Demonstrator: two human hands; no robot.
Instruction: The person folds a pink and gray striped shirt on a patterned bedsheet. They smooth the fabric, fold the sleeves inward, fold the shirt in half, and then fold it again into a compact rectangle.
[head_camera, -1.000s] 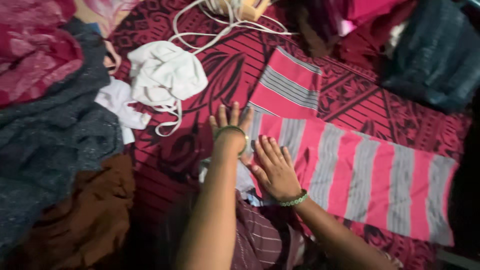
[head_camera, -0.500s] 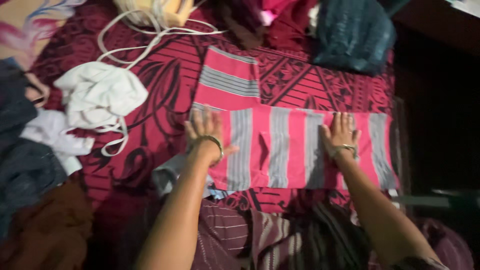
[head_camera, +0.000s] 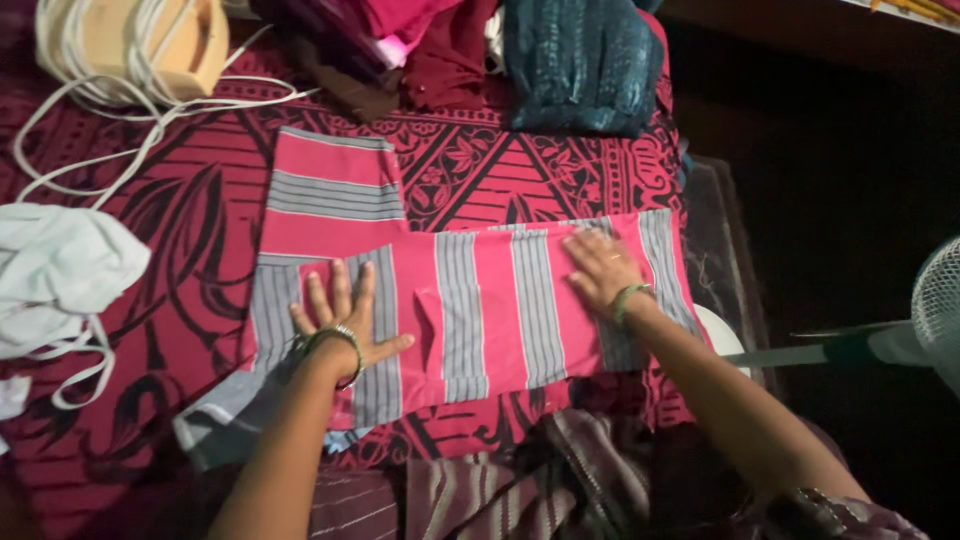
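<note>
A pink garment with grey striped bands (head_camera: 470, 300) lies flat on a dark red patterned cloth (head_camera: 470, 170); one part of it sticks out toward the top left. My left hand (head_camera: 345, 320) rests flat on its left part, fingers spread, a bangle on the wrist. My right hand (head_camera: 600, 270) presses flat on its right part, also with a bangle. Neither hand grips anything.
A white garment with straps (head_camera: 60, 270) lies at the left. A white cord (head_camera: 140, 90) coils around a pale box-like object at the top left. Piled clothes, pink, maroon and teal (head_camera: 580, 60), sit at the top. A fan's edge (head_camera: 940, 310) shows at the right.
My right hand slid from beside the left hand out to the right end of the striped garment. The view shifted right, and the left heap of clothes left the picture.
</note>
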